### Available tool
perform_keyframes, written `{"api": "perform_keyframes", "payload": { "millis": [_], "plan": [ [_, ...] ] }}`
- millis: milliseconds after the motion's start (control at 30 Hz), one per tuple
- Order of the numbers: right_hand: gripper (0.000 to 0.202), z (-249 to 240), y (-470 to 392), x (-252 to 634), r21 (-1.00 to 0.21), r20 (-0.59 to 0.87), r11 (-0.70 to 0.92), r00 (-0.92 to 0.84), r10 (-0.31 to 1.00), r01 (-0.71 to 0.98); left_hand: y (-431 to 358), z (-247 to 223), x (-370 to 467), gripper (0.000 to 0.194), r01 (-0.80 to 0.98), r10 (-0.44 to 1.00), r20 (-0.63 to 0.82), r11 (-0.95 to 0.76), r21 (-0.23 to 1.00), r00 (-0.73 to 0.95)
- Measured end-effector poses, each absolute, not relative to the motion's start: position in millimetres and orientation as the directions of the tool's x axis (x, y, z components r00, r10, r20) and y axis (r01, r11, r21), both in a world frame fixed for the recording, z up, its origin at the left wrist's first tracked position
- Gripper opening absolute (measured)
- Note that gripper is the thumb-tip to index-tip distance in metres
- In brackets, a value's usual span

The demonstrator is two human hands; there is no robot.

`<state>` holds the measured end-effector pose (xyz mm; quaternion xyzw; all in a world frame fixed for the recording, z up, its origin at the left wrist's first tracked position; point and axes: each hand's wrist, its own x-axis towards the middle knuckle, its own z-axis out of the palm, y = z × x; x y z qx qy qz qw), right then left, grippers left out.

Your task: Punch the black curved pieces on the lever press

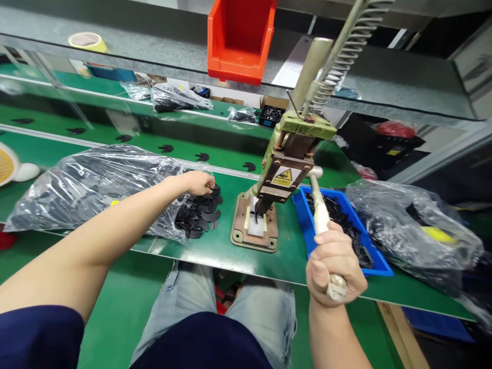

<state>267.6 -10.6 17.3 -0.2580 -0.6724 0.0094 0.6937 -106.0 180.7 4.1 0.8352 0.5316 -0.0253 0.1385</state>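
My right hand point(335, 261) is wrapped round the taped lever handle point(321, 215) of a green hand press point(286, 159). Under the press head, a small light plate point(255, 225) lies on the brown base point(236, 233), with a dark tip above it. At the mouth of a clear plastic bag point(88, 179), my left hand point(198, 183) is closed over a pile of curved flat black pieces point(200, 215). Its fingertips are pinched together; whatever is between them, if anything, I cannot make out.
Right of the press stands a blue tray point(378, 259) of black parts, beside another clear bag point(415, 220). Behind, several black pieces lie spaced along a green strip point(146, 138). An orange bin point(240, 66) and a tape roll point(87, 42) sit on the overhead shelf point(161, 51).
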Motion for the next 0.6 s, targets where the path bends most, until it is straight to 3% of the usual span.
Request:
{"api": "perform_keyframes", "payload": {
  "millis": [167, 367, 600],
  "plan": [
    [0.024, 14.8, -8.1, 268.5, -0.366, 0.93, 0.87, 0.108, 0.351, 0.329, 170.1, -11.3, -106.1, 0.032, 0.854, 0.835, -0.223, -0.52, -0.025, 0.503],
    [0.022, 16.1, -7.1, 268.4, -0.348, 0.937, 0.878, 0.093, 0.337, 0.327, 178.1, -24.0, -100.3, 0.067, 0.839, 0.838, -0.288, -0.519, -0.164, 0.463],
    [0.025, 14.8, -8.0, 269.1, -0.36, 0.932, 0.864, 0.095, 0.35, 0.351, 192.7, -28.7, -114.2, 0.042, 0.799, 0.801, -0.268, -0.583, -0.146, 0.535]
  ]
}}
